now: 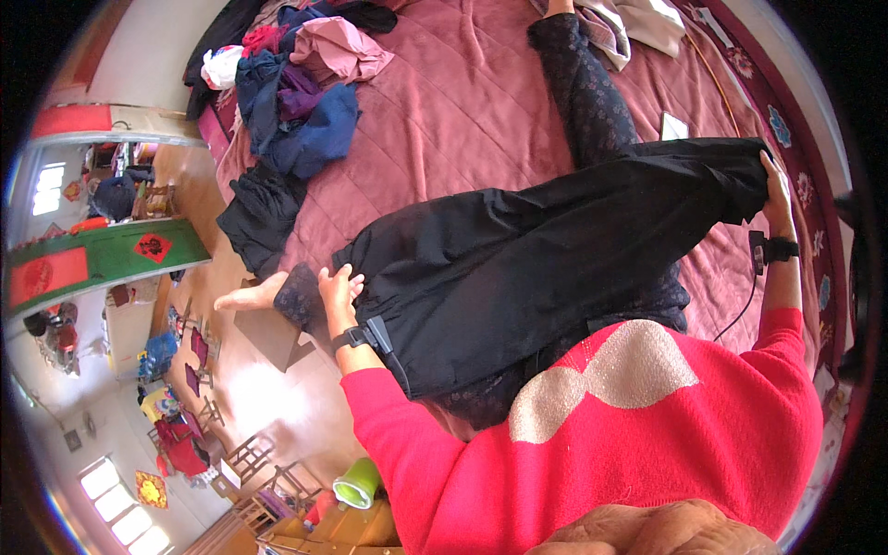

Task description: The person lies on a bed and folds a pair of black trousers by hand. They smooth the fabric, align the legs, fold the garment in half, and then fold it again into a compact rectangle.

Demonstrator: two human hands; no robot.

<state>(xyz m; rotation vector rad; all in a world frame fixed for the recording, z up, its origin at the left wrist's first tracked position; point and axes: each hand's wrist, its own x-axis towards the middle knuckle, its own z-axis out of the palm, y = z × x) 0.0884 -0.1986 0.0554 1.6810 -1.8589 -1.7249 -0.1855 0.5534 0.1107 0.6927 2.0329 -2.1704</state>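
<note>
A pair of black trousers [499, 257] lies lengthwise across my lap, its two legs laid together and the fabric lightly creased. My right hand [778, 191] grips the narrow leg end at the right, thumb on top and the other fingers hidden by the cloth. At the wider, gathered waist end, my left hand [340, 288] is against the edge with its fingers apart. Both wrists wear black straps with small devices; a cable runs from each. My legs, in dark patterned trousers [590, 97], stretch out beneath and beyond the black cloth.
A pink quilted blanket [458, 118] covers the bed. Heaped clothes [305, 104] lie at its far left, with a dark crumpled garment [263, 215] at the edge. A white-faced flat object [674, 127] rests beyond the trousers. Below left are a cardboard box [270, 336] and a green bin [359, 483].
</note>
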